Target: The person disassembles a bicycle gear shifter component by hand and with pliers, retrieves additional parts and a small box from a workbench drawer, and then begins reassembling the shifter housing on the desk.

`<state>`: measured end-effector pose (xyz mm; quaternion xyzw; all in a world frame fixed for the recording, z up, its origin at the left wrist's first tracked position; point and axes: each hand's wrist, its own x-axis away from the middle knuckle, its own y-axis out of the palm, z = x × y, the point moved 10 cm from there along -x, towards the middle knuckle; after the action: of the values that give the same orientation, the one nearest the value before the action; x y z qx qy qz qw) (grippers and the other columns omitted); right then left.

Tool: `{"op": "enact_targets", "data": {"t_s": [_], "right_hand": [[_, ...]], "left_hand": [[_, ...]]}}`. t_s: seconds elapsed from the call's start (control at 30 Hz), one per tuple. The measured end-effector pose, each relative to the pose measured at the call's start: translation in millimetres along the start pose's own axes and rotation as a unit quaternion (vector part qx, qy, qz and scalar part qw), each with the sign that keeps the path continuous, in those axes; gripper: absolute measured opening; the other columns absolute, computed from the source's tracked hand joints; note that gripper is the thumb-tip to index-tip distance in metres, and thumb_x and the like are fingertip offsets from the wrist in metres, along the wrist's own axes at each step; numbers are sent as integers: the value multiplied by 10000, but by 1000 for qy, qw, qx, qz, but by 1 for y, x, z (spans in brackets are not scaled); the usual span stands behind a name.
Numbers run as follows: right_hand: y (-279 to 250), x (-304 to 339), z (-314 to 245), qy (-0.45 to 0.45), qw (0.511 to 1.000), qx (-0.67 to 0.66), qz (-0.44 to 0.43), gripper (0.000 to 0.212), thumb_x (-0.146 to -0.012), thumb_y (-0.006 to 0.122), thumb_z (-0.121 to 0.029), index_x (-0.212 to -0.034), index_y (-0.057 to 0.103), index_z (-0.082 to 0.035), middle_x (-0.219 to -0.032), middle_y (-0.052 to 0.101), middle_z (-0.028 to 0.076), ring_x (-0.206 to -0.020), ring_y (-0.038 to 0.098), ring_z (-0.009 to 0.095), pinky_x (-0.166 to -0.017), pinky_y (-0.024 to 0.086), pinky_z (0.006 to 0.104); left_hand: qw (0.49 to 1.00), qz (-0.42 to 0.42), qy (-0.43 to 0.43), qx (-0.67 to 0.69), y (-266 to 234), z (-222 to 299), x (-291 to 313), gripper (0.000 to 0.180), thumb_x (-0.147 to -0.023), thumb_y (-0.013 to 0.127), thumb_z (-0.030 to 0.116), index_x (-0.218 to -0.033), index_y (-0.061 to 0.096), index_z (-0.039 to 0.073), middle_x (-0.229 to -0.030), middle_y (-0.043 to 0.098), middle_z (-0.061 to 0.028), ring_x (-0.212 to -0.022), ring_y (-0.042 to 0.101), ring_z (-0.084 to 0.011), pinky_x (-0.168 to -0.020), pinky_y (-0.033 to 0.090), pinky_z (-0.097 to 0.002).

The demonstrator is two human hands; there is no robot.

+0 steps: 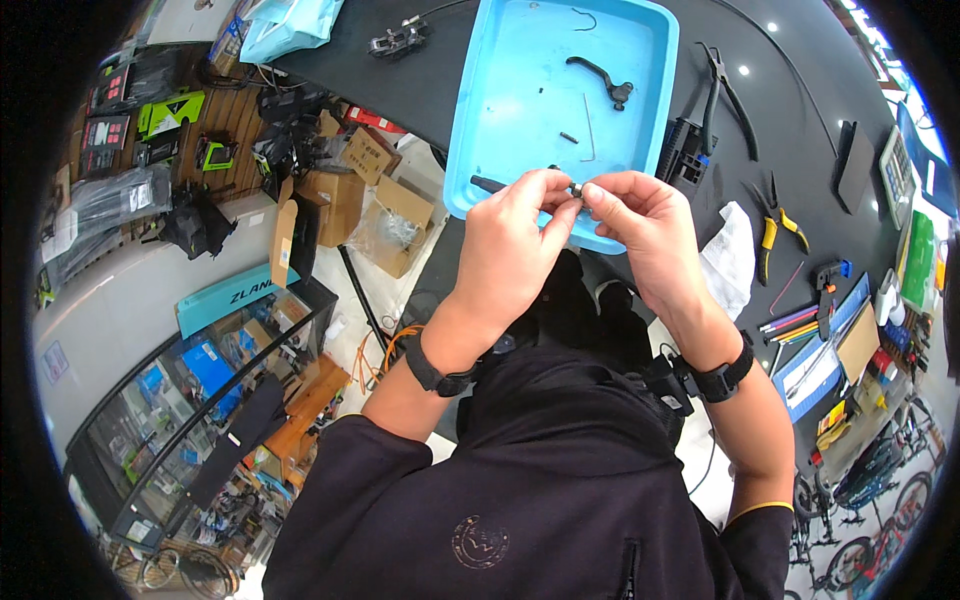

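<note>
Over the near end of a light blue tray (510,100), my two hands meet with fingertips close together. My left hand (505,240) is closed around a slim black part (487,184), whose tapered end sticks out on the left; its exact kind is hidden by the fingers. My right hand (645,215) pinches a small dark metallic piece (575,190) against the left fingertips. Whether the two pieces are joined, I cannot tell. Farther up in the tray lie a black brake lever blade (602,82), a thin L-shaped hex key (588,125) and a short black pin (568,138).
Right of the tray are black-handled pliers (730,100), yellow-handled pliers (775,228), a black tool block (685,155) and a white cloth (728,260). A brake caliper (398,40) on its hose lies at the upper left. Cardboard boxes (400,225) stand left, below the table.
</note>
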<state>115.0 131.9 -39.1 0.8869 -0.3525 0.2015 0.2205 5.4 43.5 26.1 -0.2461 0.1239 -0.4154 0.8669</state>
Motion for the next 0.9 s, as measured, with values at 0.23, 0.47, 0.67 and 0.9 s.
{"op": "enact_targets", "data": {"t_s": [0.23,0.47,0.67,0.9], "right_hand": [[4,-3,1,-15,999,38,24,194,-889,746,-171,-950,717,10,-832,699,17,-714,582,53,-645,467,224],[14,-29,-1,-26,997,68,11,249,-904,725,-208,-990,715,25,-825,699,32,-697,586,73,-631,480,233],[-21,-43,-25,-9,993,72,90,219,-930,646,-180,-1026,702,8,-869,672,38,-741,586,94,-674,486,246],[-52,-29,-29,3,998,54,45,209,-978,625,-238,-1010,689,-41,-840,618,-19,-735,541,45,-679,457,208]], "left_hand": [[1000,7,4,-22,1,-4,2,191,-835,725,42,-998,661,-33,-874,733,-144,-796,730,-210,-714,568,-308],[994,-17,-85,-61,-6,-33,-24,231,-810,738,113,-966,681,-46,-829,739,-153,-760,737,-216,-708,570,-317],[946,-108,-50,-301,8,-65,-72,243,-816,681,153,-965,700,-38,-852,708,-228,-831,713,-349,-776,563,-402],[938,-128,-53,-317,10,-75,-74,266,-837,639,111,-1058,673,-33,-919,704,-222,-861,698,-358,-800,547,-429]]}}
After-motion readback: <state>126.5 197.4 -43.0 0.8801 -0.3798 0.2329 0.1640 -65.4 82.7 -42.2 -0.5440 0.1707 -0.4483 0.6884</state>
